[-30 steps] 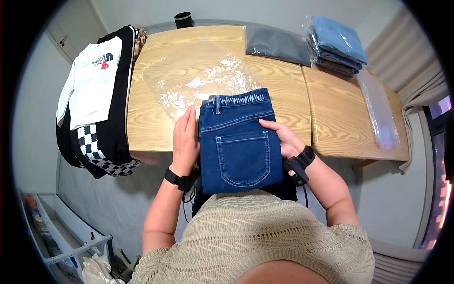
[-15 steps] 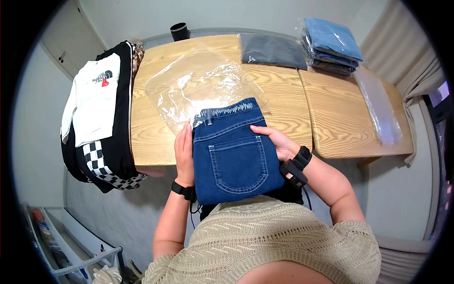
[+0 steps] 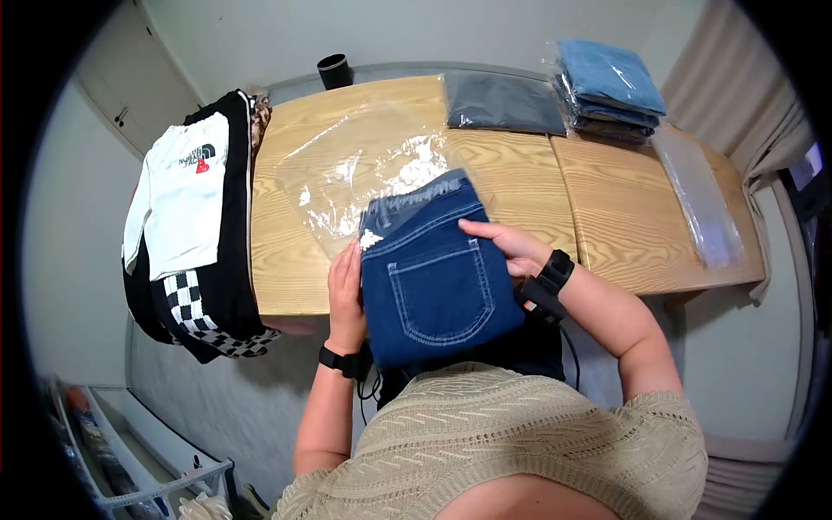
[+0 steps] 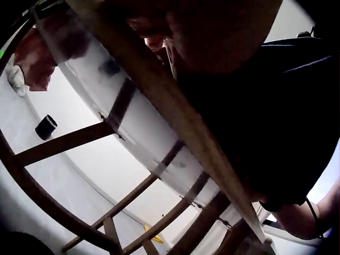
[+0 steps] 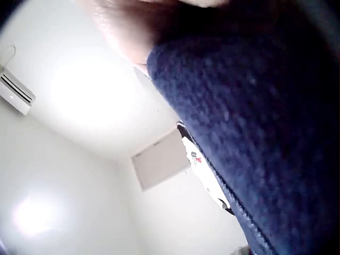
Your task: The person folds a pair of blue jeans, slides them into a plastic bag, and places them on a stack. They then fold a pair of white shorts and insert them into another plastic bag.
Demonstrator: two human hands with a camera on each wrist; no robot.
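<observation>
Folded dark blue jeans (image 3: 438, 290), back pocket facing up, are held between both hands at the table's front edge in the head view. The left hand (image 3: 347, 299) lies along their left side, fingers fairly straight and pointing away from the body. The right hand (image 3: 513, 251) grips their right side, its thumb on top and its other fingers hidden beneath. Beyond the waistband, a clear plastic bag (image 3: 334, 178) lies flat on the wooden table, partly covered by the jeans. In the right wrist view, dark blue fabric (image 5: 255, 122) fills much of the picture, close to the hand.
White shirt (image 3: 186, 204) and black clothes (image 3: 234, 260) hang over the table's left end. At the back are a bagged dark garment (image 3: 503, 104) and a stack of bagged jeans (image 3: 611, 78). Clear plastic (image 3: 698, 199) lies at the right; a black bin (image 3: 334, 71) stands behind the table.
The top of the jeans has tilted, and the waistband's upper layer now lies lower, showing a greyish inner side. Both hands remain at the sides of the jeans. The head view has shifted slightly.
</observation>
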